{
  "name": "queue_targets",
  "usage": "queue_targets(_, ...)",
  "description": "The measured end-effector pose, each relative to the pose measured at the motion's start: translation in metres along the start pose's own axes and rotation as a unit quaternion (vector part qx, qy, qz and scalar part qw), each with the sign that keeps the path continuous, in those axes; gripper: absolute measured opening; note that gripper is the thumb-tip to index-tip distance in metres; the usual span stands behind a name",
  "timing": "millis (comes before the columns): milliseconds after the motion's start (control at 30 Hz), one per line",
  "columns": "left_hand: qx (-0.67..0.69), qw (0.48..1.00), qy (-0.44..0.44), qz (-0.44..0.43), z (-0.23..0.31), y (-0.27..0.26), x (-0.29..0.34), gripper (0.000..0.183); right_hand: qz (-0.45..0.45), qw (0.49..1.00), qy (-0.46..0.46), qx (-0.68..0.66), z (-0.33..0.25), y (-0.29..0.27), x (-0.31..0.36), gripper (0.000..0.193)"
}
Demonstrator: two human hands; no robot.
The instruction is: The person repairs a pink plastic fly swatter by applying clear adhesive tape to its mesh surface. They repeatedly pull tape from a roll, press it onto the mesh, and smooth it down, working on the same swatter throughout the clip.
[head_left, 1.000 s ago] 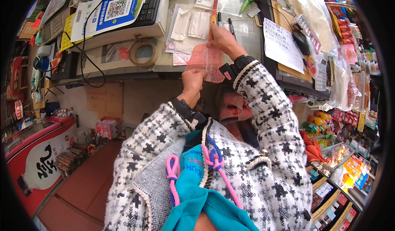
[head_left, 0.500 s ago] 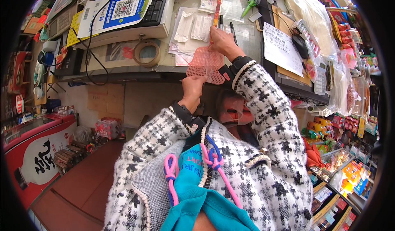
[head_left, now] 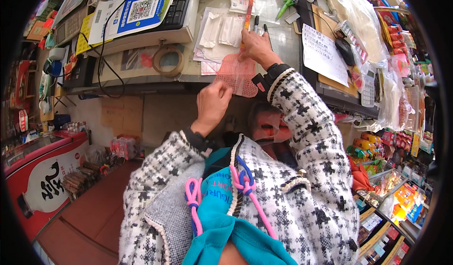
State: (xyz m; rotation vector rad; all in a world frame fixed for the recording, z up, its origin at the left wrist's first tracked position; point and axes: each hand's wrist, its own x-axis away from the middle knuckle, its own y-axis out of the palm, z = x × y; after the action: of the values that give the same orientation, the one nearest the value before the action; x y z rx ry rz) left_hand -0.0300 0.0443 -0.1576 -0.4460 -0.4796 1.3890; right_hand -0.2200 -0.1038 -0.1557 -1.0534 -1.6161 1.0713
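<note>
A pink mesh fly swatter [head_left: 241,80] with an orange handle lies over the front edge of the desk, its head hanging slightly past it. My right hand [head_left: 257,47] is closed round the handle just above the mesh. At the lower left of the swatter head, my left hand [head_left: 212,105] has its fingers curled together, fingertips against the mesh. Whatever is between those fingertips is hidden. Beside the swatter, white paper packets [head_left: 231,30] rest on papers, and dark pens [head_left: 256,24] lie just beyond my right hand.
A tape roll [head_left: 168,61] lies left on the desk [head_left: 289,52], below a keyboard [head_left: 180,11] and a printed code sheet [head_left: 141,11]. Green scissors [head_left: 286,6], a handwritten sheet [head_left: 322,53], a mouse [head_left: 345,52] and a calculator [head_left: 367,91] are to the right. Stocked shelves stand on both sides.
My left hand has shifted up and left along the swatter head, from its lower edge to its lower left, with more of the hand's back showing. My right hand keeps its hold.
</note>
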Motion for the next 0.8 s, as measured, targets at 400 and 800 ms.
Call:
queue_targets(400,-0.234,0.91,0.338,-0.059,-0.008,0.012,-0.057,0.031,-0.022,0.999,-0.023,-0.025,0.017,0.001,-0.019,0.041)
queue_targets(800,-0.24,0.902,0.346,-0.092,-0.009,0.009,-0.076,0.035,-0.026,0.997,-0.045,-0.053,0.022,-0.006,-0.031,0.03)
